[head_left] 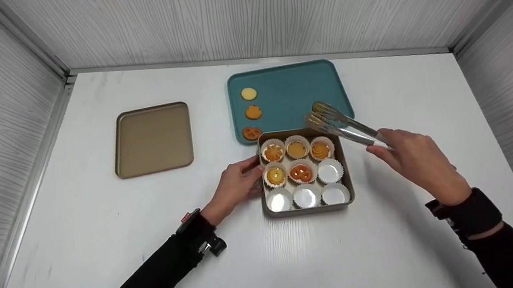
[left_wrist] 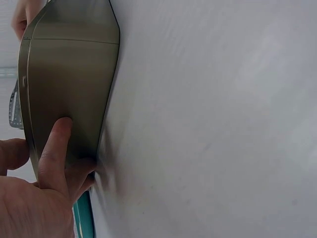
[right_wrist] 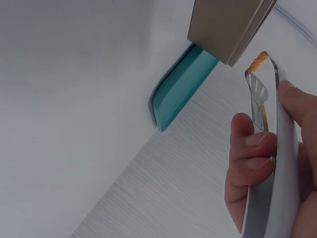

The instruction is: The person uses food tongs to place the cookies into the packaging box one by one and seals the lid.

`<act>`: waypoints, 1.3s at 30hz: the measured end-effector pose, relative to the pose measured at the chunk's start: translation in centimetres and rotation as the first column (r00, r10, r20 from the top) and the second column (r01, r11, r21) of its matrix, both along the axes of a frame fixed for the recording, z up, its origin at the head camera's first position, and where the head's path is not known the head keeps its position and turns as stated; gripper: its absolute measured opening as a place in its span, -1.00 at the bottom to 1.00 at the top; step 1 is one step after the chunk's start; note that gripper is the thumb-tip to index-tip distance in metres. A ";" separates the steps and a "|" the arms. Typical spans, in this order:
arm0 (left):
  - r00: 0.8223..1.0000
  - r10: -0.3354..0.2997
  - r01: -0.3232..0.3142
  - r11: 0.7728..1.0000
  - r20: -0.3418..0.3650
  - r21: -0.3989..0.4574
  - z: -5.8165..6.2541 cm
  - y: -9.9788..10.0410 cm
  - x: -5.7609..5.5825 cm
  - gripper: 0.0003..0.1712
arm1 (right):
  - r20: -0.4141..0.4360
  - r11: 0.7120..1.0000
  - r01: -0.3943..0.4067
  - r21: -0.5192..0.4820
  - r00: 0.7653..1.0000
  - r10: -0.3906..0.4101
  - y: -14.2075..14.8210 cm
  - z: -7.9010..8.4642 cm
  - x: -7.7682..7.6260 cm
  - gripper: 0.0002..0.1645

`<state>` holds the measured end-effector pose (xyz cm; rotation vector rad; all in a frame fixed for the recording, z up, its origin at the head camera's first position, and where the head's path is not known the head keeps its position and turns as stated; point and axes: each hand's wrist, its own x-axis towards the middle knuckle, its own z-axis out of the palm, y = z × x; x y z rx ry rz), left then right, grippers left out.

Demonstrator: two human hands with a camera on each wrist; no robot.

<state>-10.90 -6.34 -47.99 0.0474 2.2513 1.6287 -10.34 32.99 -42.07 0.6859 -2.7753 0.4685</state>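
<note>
A square gold-brown tin (head_left: 310,211) holds rows of white paper cups, several with a cookie inside; the front-row cups (head_left: 306,197) are bare. At the tin's left wall is my left hand (head_left: 237,184), fingers against the outside and thumb at the rim. In the left wrist view the index finger (left_wrist: 55,148) lies along that wall. My right hand (head_left: 418,160) grips metal tongs (head_left: 352,129), their tips over the tin's back right corner and the teal tray. An orange-brown piece (right_wrist: 257,62), perhaps a cookie, shows between the tips in the right wrist view.
Behind the tin lies the teal tray (head_left: 291,92), partly overlapped by it. Along its left side sit a pale round cookie (head_left: 249,93), a golden one (head_left: 253,112) and a pretzel-shaped one (head_left: 251,132). A flat gold-brown lid or tray (head_left: 153,140) rests farther left.
</note>
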 end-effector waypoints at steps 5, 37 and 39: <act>1.000 0.001 -0.001 1.000 -0.017 -0.015 0.0 -0.1 -0.1 -0.40 | 0.022 1.000 -0.010 0.025 1.000 0.009 0.1 0.5 1.3 -0.68; 0.999 0.005 -0.006 1.000 -0.039 -0.027 -0.1 0.1 0.0 -0.43 | -0.117 0.942 -0.112 0.317 0.981 0.156 0.2 5.1 5.6 -0.11; 0.999 0.007 -0.008 1.000 -0.037 -0.021 -0.1 0.1 0.0 -0.43 | -0.114 0.935 -0.117 0.335 0.980 0.164 0.0 5.4 5.8 -0.28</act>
